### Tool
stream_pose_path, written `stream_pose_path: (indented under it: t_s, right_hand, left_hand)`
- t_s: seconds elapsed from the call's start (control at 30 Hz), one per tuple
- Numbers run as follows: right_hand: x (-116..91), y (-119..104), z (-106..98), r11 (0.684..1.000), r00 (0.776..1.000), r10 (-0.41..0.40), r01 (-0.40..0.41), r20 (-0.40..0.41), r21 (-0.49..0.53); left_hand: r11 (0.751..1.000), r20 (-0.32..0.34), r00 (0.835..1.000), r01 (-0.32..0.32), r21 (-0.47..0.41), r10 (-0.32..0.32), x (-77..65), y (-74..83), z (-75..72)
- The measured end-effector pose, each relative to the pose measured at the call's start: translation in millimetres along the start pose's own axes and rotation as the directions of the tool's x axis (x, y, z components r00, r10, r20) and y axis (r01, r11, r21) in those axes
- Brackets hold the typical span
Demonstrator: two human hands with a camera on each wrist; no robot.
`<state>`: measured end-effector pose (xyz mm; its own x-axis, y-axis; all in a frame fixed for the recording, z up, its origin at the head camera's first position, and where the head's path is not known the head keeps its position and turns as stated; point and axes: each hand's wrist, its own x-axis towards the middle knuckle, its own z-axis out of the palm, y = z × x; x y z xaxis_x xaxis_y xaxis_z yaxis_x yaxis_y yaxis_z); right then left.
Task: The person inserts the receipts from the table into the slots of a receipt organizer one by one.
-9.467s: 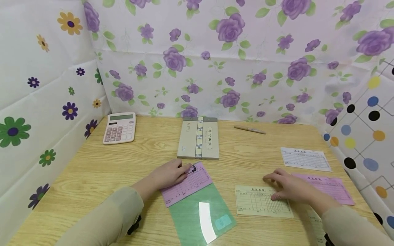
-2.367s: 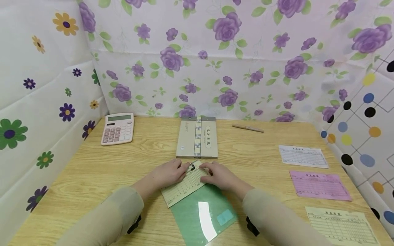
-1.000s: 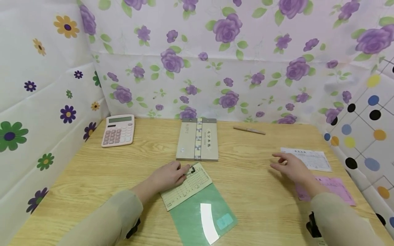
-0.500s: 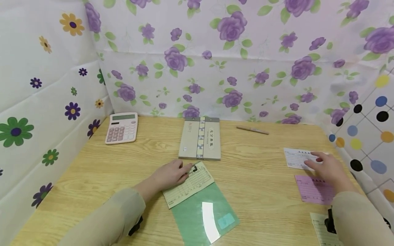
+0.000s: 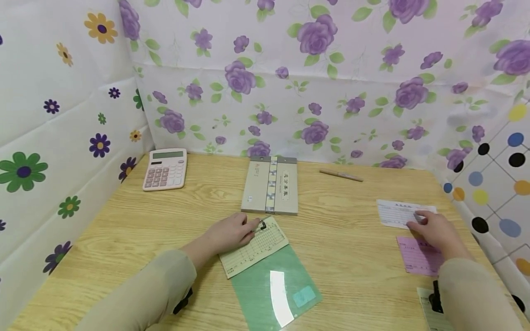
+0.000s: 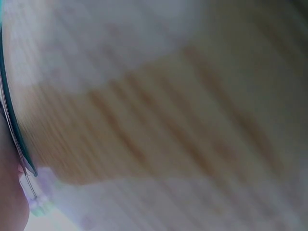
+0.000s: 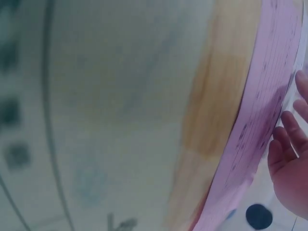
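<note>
In the head view my left hand (image 5: 233, 234) grips the top of a green translucent clipboard (image 5: 265, 287), its fingers curled at the black-and-metal clip (image 5: 263, 225). A pale yellow printed form (image 5: 254, 248) lies across the clipboard's upper part, partly under that hand. At the table's right side my right hand (image 5: 436, 232) pinches a white printed form (image 5: 393, 214) between thumb and finger, and the paper bends up there. In the right wrist view its curled fingers (image 7: 291, 127) overlap the white sheet. The left wrist view is blurred, with fingers (image 6: 10, 192) beside the clipboard's edge.
A pink form (image 5: 418, 257) lies just below the white one, partly behind the right wrist. Nearer me is another yellow form (image 5: 430, 308), mostly under the sleeve. Along the back are a calculator (image 5: 165, 170), a banded ledger packet (image 5: 270, 186) and a pen (image 5: 341, 175).
The loose yellow form came onto the clipboard, covering the pink one there. My right hand then moved from the clipboard to the white form, which has slid slightly left. My left hand stayed put.
</note>
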<state>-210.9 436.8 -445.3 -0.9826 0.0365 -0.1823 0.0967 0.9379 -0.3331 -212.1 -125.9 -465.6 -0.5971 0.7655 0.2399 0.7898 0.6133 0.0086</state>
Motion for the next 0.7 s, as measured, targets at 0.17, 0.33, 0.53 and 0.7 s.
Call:
stream_pose_path:
  t_s: [0.17,0.33,0.53,0.7]
  right_hand:
    - [4,-16,1,0.998,0.998,-0.06,0.061,-0.005,0.025]
    - [5,-23,0,0.997,0.998,-0.059,0.059,-0.006,0.05]
    - [2,-16,-8,0.995,0.998,0.065,-0.063,-0.026,0.082]
    - [1,-2,-8,0.996,0.996,0.089,-0.089,0.001,-0.001]
  left_hand:
    - [1.0,0.023,1.0,0.014,0.01,-0.014,0.1,1.1,-2.7]
    - [0.999,0.081,0.996,0.043,0.015,-0.045,1.3,1.8,-2.9]
    - [0.999,0.071,0.997,0.033,0.011,-0.034,1.4,0.7,-1.0]
    - [0.999,0.073,0.997,0.031,0.021,-0.032,0.5,1.9,0.1]
